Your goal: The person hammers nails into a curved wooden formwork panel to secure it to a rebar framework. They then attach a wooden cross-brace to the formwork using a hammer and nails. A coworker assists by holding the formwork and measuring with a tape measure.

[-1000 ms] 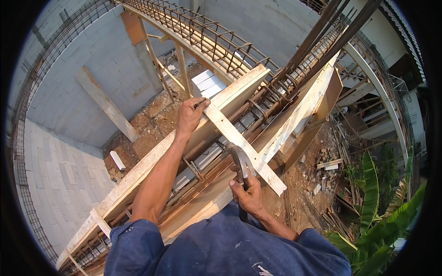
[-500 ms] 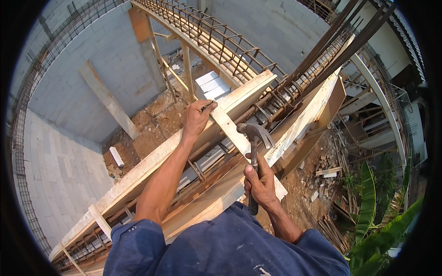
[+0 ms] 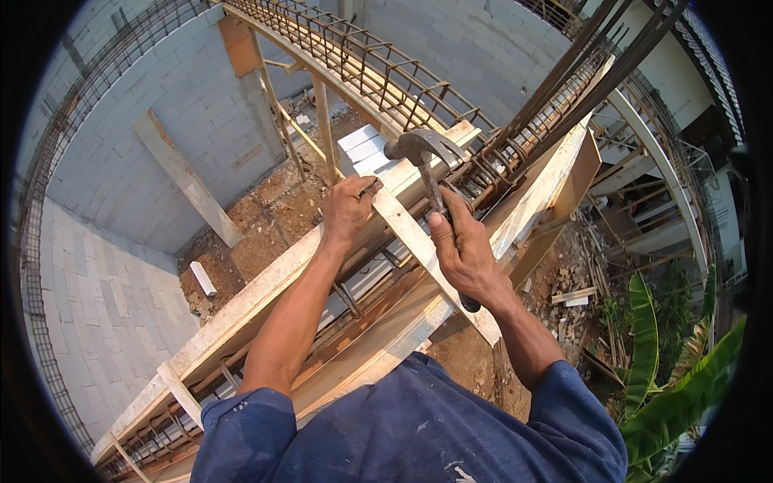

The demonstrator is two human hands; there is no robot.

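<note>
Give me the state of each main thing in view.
Dark claw hammer: gripped, head uppermost in the picture
Pale flat wooden strip: laid across two long wooden boards
Bare left hand: fingers curled at the strip's far end; pinch unclear
Bare right hand: closed around the hammer's handle
White rectangular blocks: lying side by side
Brown steel rebar cage between the boards: exposed

A white block (long, narrow) lies on brown soil near a pale block wall

Hammer handle is partly hidden; blue shirt is cut off below.
</note>
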